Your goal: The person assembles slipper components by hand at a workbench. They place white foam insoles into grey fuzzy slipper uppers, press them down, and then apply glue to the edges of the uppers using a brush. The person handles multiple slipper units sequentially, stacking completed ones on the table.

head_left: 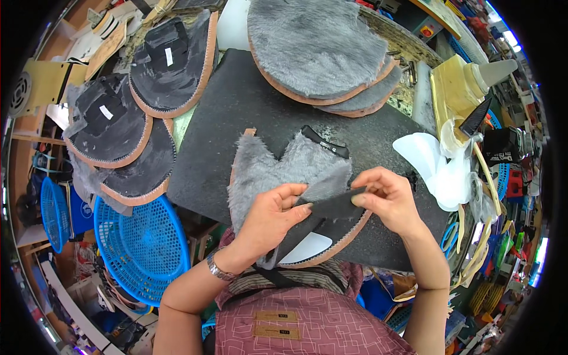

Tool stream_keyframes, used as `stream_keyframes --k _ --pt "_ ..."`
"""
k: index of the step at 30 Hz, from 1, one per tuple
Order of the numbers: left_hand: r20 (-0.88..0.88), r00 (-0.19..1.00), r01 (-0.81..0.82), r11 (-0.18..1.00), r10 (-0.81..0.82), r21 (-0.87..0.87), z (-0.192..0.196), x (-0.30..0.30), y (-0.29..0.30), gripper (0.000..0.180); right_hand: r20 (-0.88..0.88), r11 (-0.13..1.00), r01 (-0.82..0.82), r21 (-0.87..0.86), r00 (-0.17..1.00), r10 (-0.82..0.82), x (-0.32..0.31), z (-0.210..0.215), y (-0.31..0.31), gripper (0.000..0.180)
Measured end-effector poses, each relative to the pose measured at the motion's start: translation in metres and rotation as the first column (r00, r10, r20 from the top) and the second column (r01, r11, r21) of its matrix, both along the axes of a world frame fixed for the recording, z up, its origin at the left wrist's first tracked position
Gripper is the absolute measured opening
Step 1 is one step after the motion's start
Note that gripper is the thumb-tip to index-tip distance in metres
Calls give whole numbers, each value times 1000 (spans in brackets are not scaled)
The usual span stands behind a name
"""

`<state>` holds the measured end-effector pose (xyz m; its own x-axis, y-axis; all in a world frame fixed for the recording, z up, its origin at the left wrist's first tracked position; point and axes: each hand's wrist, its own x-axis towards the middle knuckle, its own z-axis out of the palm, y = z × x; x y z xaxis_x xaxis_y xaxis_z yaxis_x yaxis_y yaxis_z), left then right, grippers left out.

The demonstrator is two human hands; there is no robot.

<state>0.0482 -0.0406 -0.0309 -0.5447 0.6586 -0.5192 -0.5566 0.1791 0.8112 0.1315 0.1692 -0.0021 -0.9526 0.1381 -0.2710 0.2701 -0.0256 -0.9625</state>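
Both hands work on a grey fur shoe upper point(266, 163) with a tan stitched edge, lying on the dark board near my body. My left hand point(277, 214) pinches a dark fabric flap point(334, 206) of the piece between thumb and fingers. At the flap's other end, my right hand point(386, 198) grips its edge between thumb and forefinger. Under the flap, a white stiff insert point(306, 248) shows beside the tan edge. A black label strip point(324, 142) sits on the upper's far edge.
Stacked grey fur pieces point(316, 47) lie at the board's point(207, 148) far side. Dark-lined pieces point(171, 68) overlap at left, above a blue plastic basket point(142, 242). White curved inserts point(435, 168) rest at right, near a glue-stained yellow container point(455, 89).
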Motion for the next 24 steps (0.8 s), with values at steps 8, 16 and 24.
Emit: stream_keyframes --k 8,16,24 --pt "31 999 29 999 -30 33 -3 0 -2 41 129 986 -133 102 984 120 -29 -9 12 15" --pt "69 997 40 998 -43 41 2 -2 -1 41 133 985 -128 117 985 112 -35 -9 9 15" --pt "56 998 -22 1000 21 22 5 0 1 31 146 975 -133 178 983 108 -35 -8 6 14"
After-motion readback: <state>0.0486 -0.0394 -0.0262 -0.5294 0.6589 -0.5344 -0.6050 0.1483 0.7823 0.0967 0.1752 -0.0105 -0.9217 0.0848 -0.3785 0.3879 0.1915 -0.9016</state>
